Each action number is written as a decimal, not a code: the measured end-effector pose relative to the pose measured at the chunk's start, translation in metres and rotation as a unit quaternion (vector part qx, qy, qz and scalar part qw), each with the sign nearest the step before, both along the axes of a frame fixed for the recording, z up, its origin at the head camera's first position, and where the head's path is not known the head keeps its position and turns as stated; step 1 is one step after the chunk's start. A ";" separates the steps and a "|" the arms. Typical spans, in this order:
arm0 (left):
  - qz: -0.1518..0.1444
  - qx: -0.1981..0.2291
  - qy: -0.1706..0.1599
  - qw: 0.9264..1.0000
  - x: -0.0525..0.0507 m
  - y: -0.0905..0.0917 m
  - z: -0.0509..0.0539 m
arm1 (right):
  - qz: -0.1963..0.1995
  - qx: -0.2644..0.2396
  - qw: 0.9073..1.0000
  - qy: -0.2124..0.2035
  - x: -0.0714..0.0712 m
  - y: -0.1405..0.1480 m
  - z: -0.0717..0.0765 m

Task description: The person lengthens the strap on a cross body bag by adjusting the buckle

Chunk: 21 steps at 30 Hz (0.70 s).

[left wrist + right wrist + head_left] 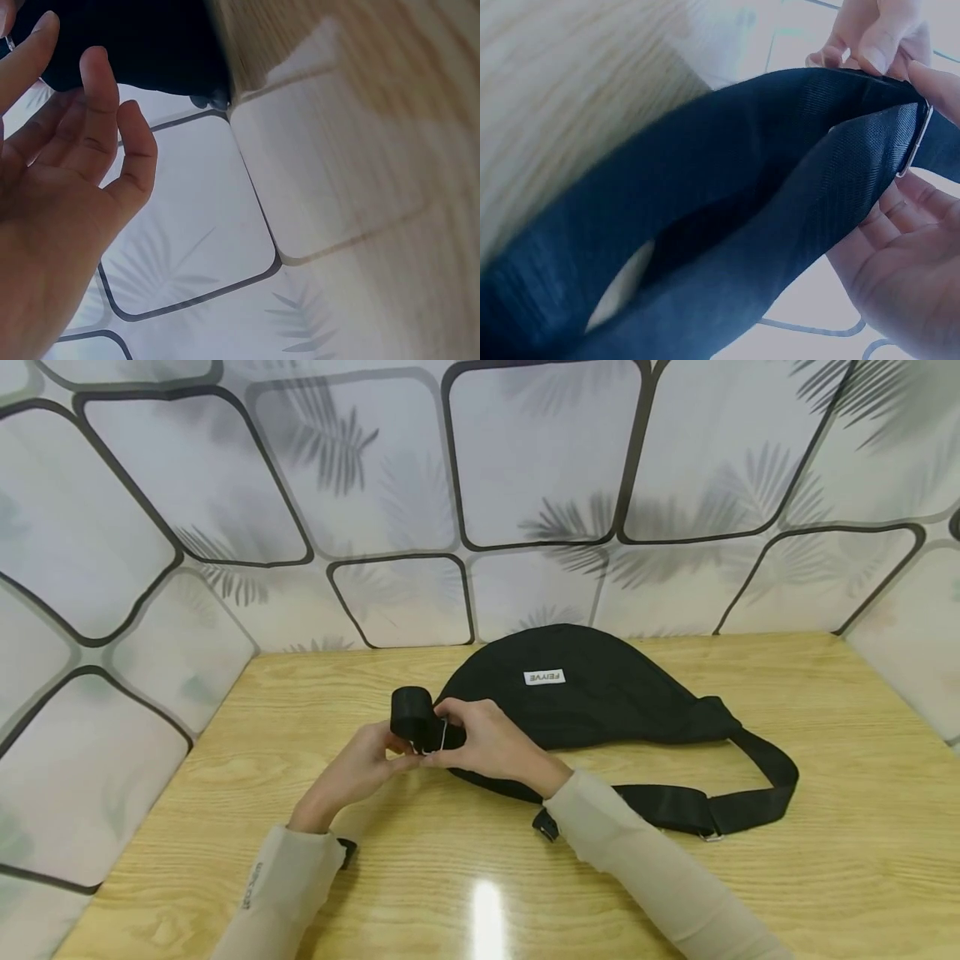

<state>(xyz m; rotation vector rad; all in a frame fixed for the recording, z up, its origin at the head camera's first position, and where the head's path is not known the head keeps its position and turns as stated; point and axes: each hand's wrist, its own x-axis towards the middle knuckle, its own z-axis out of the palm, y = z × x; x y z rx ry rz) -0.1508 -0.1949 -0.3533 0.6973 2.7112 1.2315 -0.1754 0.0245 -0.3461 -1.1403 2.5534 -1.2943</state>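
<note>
A black strap (411,710) rises in a loop between the two hands, left of the bag; in the right wrist view the strap (727,157) passes through a thin metal slider (916,142). The left hand (360,767) pinches the strap near the slider with thumb and index finger; in the left wrist view its other fingers are loosely bent. From the other side the right hand (491,739) grips the strap at the slider (443,735). The fingertips of both hands nearly meet. Behind the right hand lies the black bag (592,702) with a white label (544,677).
A longer strap (750,806) curves from the bag's right end across the wooden table (420,893). A black buckle (546,825) lies by the right sleeve. Another small black piece (347,852) shows beside the left sleeve. Patterned fabric (540,460) stands behind the table.
</note>
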 end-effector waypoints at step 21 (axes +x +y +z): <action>-0.018 0.001 0.005 1.000 -0.001 -0.006 -0.001 | -0.007 0.001 1.000 -0.015 0.001 0.027 0.008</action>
